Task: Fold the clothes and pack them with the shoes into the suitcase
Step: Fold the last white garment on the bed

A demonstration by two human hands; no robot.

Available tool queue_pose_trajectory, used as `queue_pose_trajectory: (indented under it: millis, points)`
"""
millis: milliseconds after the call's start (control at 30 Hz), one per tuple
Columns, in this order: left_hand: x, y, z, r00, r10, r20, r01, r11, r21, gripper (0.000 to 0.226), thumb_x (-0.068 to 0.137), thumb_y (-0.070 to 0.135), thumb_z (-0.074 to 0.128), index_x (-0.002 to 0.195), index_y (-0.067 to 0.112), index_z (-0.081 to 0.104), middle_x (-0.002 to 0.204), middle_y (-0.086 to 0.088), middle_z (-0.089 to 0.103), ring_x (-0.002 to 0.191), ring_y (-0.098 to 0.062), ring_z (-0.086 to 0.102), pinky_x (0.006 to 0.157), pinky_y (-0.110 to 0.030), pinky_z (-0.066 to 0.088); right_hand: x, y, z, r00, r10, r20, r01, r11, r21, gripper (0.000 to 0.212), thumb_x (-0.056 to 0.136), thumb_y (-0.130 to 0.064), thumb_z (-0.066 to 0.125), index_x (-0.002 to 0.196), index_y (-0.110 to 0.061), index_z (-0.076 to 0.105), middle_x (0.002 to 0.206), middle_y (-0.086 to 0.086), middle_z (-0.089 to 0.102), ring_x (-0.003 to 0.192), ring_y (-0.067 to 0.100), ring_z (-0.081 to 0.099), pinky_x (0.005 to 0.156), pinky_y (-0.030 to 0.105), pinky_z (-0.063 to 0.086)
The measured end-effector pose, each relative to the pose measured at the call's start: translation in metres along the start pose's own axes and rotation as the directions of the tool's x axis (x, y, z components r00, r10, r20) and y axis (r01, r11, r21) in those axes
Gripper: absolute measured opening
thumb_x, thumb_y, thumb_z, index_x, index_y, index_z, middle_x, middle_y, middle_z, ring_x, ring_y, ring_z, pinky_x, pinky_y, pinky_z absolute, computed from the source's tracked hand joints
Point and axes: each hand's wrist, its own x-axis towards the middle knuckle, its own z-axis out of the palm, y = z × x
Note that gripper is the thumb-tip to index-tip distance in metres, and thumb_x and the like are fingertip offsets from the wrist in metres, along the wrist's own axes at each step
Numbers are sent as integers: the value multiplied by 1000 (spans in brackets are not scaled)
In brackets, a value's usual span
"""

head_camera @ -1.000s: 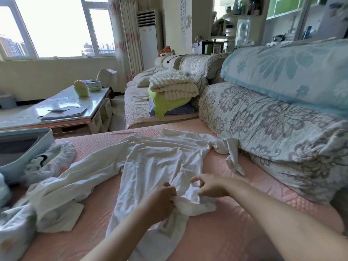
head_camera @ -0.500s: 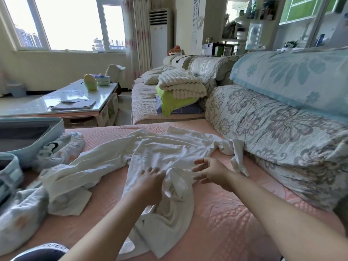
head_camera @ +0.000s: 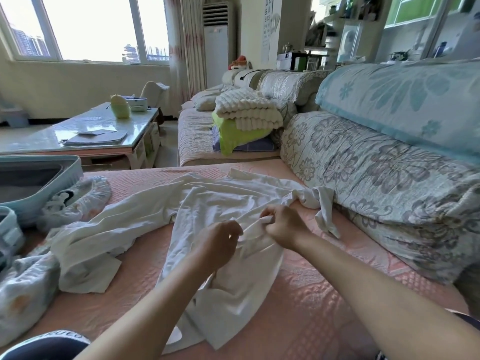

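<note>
Over the middle of the white shirt (head_camera: 220, 203), the right hand (head_camera: 285, 227) pinches up a ridge of the cloth, its fingers curled tight round it. Just left of it, the left hand (head_camera: 220, 245) curls its fingers onto the same ridge, so a short band of cloth runs between the two hands. Both bare forearms reach in across the near part of the shirt.

The shirt lies spread and rumpled on a pink sofa seat (head_camera: 337, 294). One sleeve trails away to the left, and the other bunches up at the right against the flowered back cushion (head_camera: 376, 178). Left of the shirt, touching the trailing sleeve, lies a flowered garment (head_camera: 23, 289) in a heap. Beyond that, further left of the shirt, an open pale blue suitcase (head_camera: 70, 175) rests on the seat. More flowered cloth (head_camera: 88, 196) lies against its side, wrapped round what looks like a shoe.

Behind the shirt, past the far edge of the seat, a stack of folded blankets (head_camera: 249, 113) sits on a second sofa. Behind and to the left of the shirt stands a glossy counter (head_camera: 52, 136) with papers (head_camera: 96, 137) on it.
</note>
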Motion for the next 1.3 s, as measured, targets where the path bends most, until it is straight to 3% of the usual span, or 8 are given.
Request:
queue_pose_trajectory:
  millis: [200,267,367,467,567,900,1133,1300]
  points:
    - [-22,24,9,928,66,366,-145,970,193,88,81,58,68,153,37,22,156,3,31,138,-23,38,108,-39,39,-39,50,-76,907,412,86,-227,652,-723,49,88,-24,65,133,-20,48,105,5,67,88,24,64,75,37,57]
    - [-31,31,18,891,85,447,-225,936,272,73,83,44,67,148,37,34,147,3,45,129,-22,49,102,-36,45,-59,57,-86,694,674,253,-193,512,-837,65,88,-24,68,144,-11,38,97,2,66,74,17,67,63,31,57]
    - [-41,34,26,878,198,436,-338,902,270,44,89,24,53,130,39,57,127,7,61,115,-20,59,88,-29,48,-82,55,-92,317,872,373,-238,453,-859,28,99,-32,60,90,-5,56,82,2,56,58,13,59,56,23,49]
    - [-44,30,25,908,216,359,-299,934,195,35,92,18,49,118,36,65,116,9,66,107,-16,62,79,-24,44,-86,68,-83,725,611,319,-96,548,-831,51,77,-44,74,117,-15,58,111,2,56,101,20,62,86,33,50]
    - [-47,28,26,929,201,312,-271,941,202,31,94,30,52,123,35,60,117,13,64,104,-13,61,76,-22,42,-81,73,-62,874,299,384,58,720,-691,89,72,-56,74,145,-32,30,147,9,32,141,30,33,117,41,29]
    - [-42,47,26,995,88,54,-85,995,-55,16,100,21,48,95,21,63,89,6,59,81,-17,54,69,-31,40,-67,53,-49,908,102,406,284,563,-776,23,92,-12,51,109,-19,66,120,7,62,111,31,62,90,38,50]
    - [-61,63,40,775,281,565,-288,954,-80,4,90,28,63,92,31,63,89,14,60,83,-7,54,71,-14,41,-77,63,-77,742,598,302,-41,491,-870,60,87,-21,58,145,-19,45,138,7,56,122,28,56,99,41,47]
    - [-62,34,27,724,313,615,-475,872,116,84,59,48,85,133,32,47,125,5,46,116,-12,39,98,-30,38,-78,36,-56,838,371,400,118,592,-797,30,88,-25,50,113,-24,67,120,3,63,111,24,60,83,32,47]
